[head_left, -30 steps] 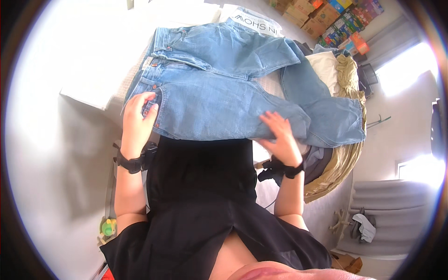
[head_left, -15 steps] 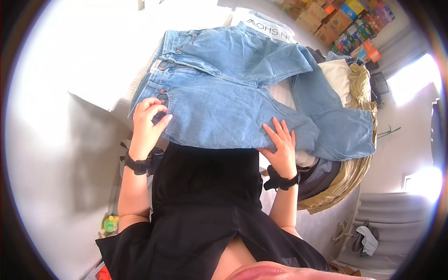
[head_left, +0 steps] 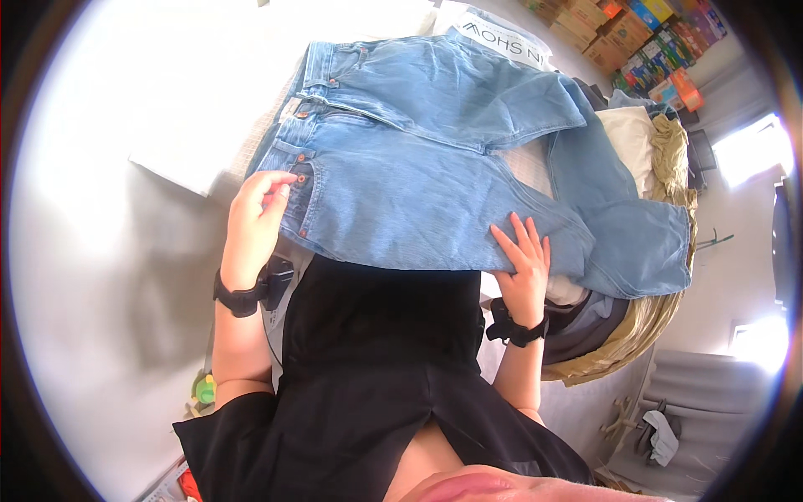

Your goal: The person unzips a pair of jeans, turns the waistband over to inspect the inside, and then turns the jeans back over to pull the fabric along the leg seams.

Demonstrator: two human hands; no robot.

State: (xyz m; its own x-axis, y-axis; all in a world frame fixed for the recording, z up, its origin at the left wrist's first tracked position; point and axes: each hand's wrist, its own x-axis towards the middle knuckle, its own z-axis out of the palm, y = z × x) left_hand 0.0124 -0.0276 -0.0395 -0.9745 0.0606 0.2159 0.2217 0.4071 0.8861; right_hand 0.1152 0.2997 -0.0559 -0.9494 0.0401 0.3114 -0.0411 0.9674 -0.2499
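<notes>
A pair of light blue jeans [head_left: 401, 184] lies spread across the surface in front of me, waistband to the left and legs to the right. My left hand [head_left: 258, 213] is at the near corner of the waistband, beside the front pocket. Its thumb and forefinger are drawn together at the denim; the other fingers curl and are partly hidden. My right hand [head_left: 524, 266] lies flat with fingers spread on the nearer leg. The farther leg is bent, with its lower part angled toward the right. Black straps with small devices are on both wrists.
A heap of clothes, with a cream piece [head_left: 627, 138] and an olive-gold cloth [head_left: 619, 343], sits right of the jeans. Behind them lies a white printed bag [head_left: 502, 40]. Cardboard boxes [head_left: 611, 42] are stacked at the far right. A white panel [head_left: 171, 171] juts in at left.
My left thumb and forefinger have drawn closer together and shifted off the pocket toward the waistband edge. My right hand stays flat on the leg. The whole view has shifted slightly.
</notes>
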